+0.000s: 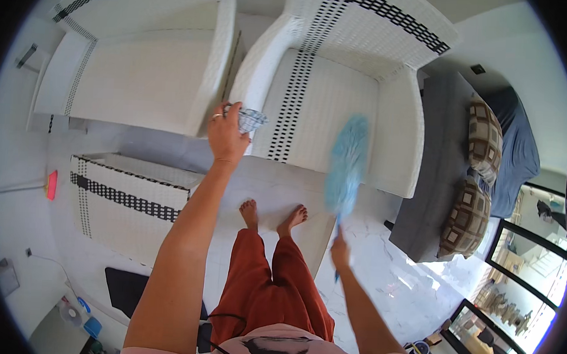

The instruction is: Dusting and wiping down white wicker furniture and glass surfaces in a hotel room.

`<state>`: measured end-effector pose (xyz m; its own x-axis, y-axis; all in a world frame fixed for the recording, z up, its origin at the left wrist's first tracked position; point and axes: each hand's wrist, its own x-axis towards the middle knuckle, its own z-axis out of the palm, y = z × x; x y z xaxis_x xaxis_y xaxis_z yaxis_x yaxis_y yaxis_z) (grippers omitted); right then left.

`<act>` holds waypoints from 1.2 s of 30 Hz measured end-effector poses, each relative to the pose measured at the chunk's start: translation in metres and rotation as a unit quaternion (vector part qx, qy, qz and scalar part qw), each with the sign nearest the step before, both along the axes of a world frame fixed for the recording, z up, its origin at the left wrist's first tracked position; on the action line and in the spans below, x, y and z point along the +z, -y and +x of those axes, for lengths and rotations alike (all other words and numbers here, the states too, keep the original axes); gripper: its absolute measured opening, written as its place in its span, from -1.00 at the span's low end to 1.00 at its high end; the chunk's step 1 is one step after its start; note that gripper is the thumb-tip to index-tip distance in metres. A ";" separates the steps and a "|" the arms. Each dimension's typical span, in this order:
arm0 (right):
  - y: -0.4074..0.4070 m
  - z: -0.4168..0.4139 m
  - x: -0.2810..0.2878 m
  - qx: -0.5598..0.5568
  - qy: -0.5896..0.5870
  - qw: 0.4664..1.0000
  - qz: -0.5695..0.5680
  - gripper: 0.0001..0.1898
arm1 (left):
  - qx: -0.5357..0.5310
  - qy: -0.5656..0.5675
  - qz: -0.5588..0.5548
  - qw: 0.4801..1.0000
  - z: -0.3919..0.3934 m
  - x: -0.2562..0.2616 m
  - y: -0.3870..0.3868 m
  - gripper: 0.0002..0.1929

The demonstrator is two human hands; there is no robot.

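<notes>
My left hand [229, 135] grips a crumpled checked cloth [252, 121] at the front end of the armrest of a white woven armchair [331, 98]. A band of black squares runs down the chair's back and seat. In my right hand [340, 253] is the blue handle of a fluffy light-blue duster [347, 163]. The duster's head points away from me, over the front edge of the seat, and looks a little blurred. Whether its fibres touch the seat I cannot tell.
To the left stand a white woven sofa [140, 73] and a low woven table [128, 202] with black trim. A grey sofa [435, 175] with checked cushions [485, 142] is on the right. A pink broom [51, 185] leans at the far left. Glass doors [530, 243] stand at the right.
</notes>
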<state>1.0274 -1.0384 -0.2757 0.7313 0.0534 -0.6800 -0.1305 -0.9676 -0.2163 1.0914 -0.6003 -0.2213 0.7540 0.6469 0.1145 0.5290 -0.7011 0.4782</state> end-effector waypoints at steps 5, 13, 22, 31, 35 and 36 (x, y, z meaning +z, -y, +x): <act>0.040 -0.066 0.067 0.029 -0.061 0.989 0.134 -0.51 | -0.065 0.098 -0.126 0.985 -0.098 0.006 0.020 -0.28; -0.014 0.011 -0.003 -0.137 0.093 0.978 0.130 -0.54 | 0.123 -0.119 -0.206 0.963 -0.385 -0.009 0.033 -0.38; 0.013 -0.111 0.070 0.155 -0.006 0.985 0.074 -0.51 | 0.470 -0.038 -0.320 0.822 -0.607 -0.004 0.139 -0.55; 0.005 -0.105 0.127 0.127 0.073 0.943 0.300 -0.59 | 0.409 -0.077 -0.365 0.833 -0.615 0.027 0.250 -0.47; -0.087 -0.140 0.102 -0.087 -0.003 0.841 0.534 -0.58 | 0.327 -0.097 -0.323 0.883 -0.627 0.051 0.256 -0.44; -0.102 -0.162 0.087 -0.099 -0.011 0.859 0.503 -0.58 | 0.332 -0.093 -0.327 0.880 -0.635 0.054 0.258 -0.46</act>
